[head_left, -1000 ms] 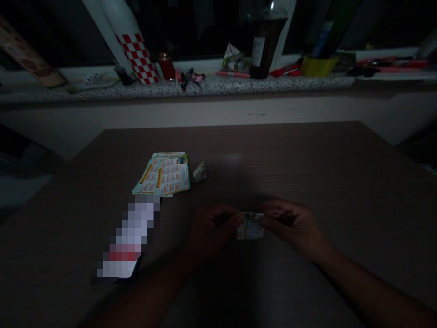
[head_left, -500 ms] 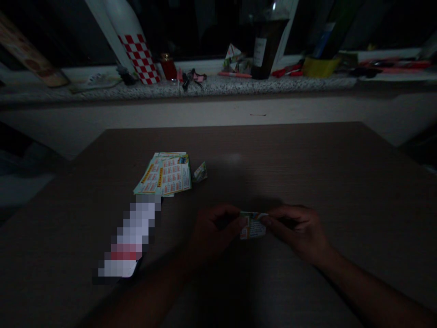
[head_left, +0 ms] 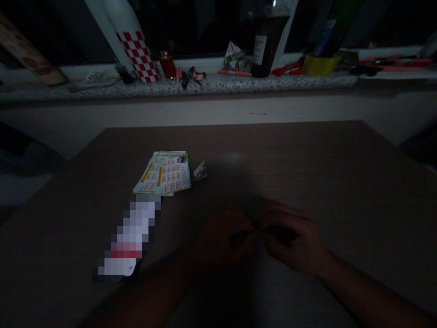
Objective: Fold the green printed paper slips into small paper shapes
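Note:
My left hand (head_left: 223,232) and my right hand (head_left: 295,234) meet over the front middle of the table, thumbs and fingers pinched together. Between the fingertips only a thin edge of a small folded printed paper (head_left: 258,231) shows; the rest is hidden by fingers and shadow. Beyond my left hand sits a small folded paper piece (head_left: 200,171), with a pointed top. Close beside it lies a loose stack of printed paper slips (head_left: 174,175), pale green with red and black print and yellow strips.
A phone (head_left: 136,232), its screen pixelated, lies left of my hands, by the stack. The speckled sill (head_left: 211,86) behind the table (head_left: 307,155) bears a red-and-white checkered bottle (head_left: 139,54), a dark labelled bottle (head_left: 268,48), a yellow container (head_left: 321,65) and small clutter.
My hands have drawn closer together and turned the folded paper, so its printed face no longer shows. The stack, the small folded piece and the phone stay put.

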A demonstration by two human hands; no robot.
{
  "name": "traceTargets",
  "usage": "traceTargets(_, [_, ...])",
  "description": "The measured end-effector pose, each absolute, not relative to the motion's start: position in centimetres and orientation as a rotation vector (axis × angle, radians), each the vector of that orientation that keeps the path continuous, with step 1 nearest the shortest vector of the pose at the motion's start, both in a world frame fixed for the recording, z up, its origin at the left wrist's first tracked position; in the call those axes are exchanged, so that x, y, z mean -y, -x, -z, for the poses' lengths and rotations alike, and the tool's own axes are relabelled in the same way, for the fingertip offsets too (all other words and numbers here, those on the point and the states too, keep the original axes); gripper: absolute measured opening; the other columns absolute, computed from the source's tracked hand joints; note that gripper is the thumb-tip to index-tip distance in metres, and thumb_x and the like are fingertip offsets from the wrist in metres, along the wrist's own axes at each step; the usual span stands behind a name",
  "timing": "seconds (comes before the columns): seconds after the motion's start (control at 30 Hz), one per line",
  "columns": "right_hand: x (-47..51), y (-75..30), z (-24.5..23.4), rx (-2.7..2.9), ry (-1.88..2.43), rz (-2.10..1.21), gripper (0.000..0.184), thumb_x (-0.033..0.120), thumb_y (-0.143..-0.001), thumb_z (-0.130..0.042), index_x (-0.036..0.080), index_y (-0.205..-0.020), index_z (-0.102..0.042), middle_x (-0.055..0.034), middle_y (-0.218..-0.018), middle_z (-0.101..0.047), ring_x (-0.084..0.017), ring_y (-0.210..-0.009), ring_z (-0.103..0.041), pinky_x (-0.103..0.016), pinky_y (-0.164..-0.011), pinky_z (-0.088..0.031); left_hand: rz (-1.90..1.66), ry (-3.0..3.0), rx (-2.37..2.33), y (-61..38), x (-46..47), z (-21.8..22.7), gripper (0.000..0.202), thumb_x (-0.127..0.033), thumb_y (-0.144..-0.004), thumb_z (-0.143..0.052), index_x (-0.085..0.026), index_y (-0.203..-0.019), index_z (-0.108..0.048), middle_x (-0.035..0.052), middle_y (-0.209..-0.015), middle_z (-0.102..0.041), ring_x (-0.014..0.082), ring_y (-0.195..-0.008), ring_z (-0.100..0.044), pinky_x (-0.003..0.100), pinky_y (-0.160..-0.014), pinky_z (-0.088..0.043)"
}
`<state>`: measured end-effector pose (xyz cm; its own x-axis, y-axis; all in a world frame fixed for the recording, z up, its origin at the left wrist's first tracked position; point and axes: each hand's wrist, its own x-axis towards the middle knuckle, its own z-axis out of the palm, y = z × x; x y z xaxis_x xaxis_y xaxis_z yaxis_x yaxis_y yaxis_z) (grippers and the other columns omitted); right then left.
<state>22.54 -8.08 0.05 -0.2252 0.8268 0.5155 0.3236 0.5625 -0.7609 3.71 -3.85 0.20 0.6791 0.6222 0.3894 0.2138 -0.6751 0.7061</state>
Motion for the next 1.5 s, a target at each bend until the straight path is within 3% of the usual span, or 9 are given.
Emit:
traceTargets(0.4, [8.2, -21.6, -0.4, 1.802, 0.982, -0.53, 0.019, 0.004, -0.064, -0.057, 0.021, -0.071, -0.054, -0.0005, -0.064, -0.055, -0.016, -0.059, -0.054, -0.028, -0.051, -0.042, -0.952, -2.32, -0.502, -4.2, 4.3, 0.1, 0.01, -0.02, -0.083, -0.054, -0.017, -0.076, -0.06, 0.0037, -0.07, -0.066, 0.0125, -0.064, -0.058, 0.022, -0.06, -0.045])
traceTargets(0.67, [8.1, -22.0, -0.3, 1.802, 1.017, -0.553, 0.016, 0.007, -0.065, -0.058, 0.021, -0.068, -0.053, -0.0009, -0.064, -0.055, -0.016, -0.058, -0.054, -0.028, -0.052, -0.041, -0.938, -2.235, -0.691, -4.1, 4.5, -0.4, 0.01, -0.02, -0.082, -0.056, -0.019, -0.075, -0.063, 0.0033, -0.071, -0.068, 0.0132, -0.066, -0.062, 0.023, -0.062, -0.047])
traceTargets(1.0, [7.4, -23.8, 0.2, 1.765, 1.082, -0.591, 0.016, 0.006, -0.063, -0.053, 0.021, -0.064, -0.05, 0.0009, -0.059, -0.051, -0.014, -0.055, -0.05, -0.027, -0.051, -0.039, -1.182, -1.881, -1.061, -2.3, 3.6, -1.1, 0.004, -0.019, -0.079, -0.061, -0.02, -0.077, -0.064, -0.0001, -0.076, -0.067, 0.0132, -0.07, -0.062, 0.023, -0.064, -0.048])
traceTargets(1.2, [7.8, -23.1, -0.1, 1.73, 1.038, -0.641, 0.013, 0.009, -0.071, -0.059, 0.021, -0.077, -0.058, -0.0036, -0.071, -0.061, -0.018, -0.064, -0.058, -0.03, -0.057, -0.046, -1.023, -1.82, -0.9, -3.2, 4.0, -0.7, 0.006, -0.021, -0.081, -0.06, -0.017, -0.079, -0.064, 0.0022, -0.077, -0.067, 0.0132, -0.069, -0.062, 0.024, -0.065, -0.048])
traceTargets(1.5, [7.8, -23.5, 0.1, 1.683, 1.022, -0.651, 0.012, 0.01, -0.074, -0.059, 0.021, -0.074, -0.056, -0.0023, -0.067, -0.058, -0.018, -0.065, -0.06, -0.032, -0.058, -0.048, -0.69, -2.057, -0.772, -3.8, 3.8, 0.0, 0.015, -0.03, -0.079, -0.061, -0.016, -0.076, -0.066, 0.001, -0.066, -0.064, 0.0112, -0.058, -0.055, 0.022, -0.057, -0.039])
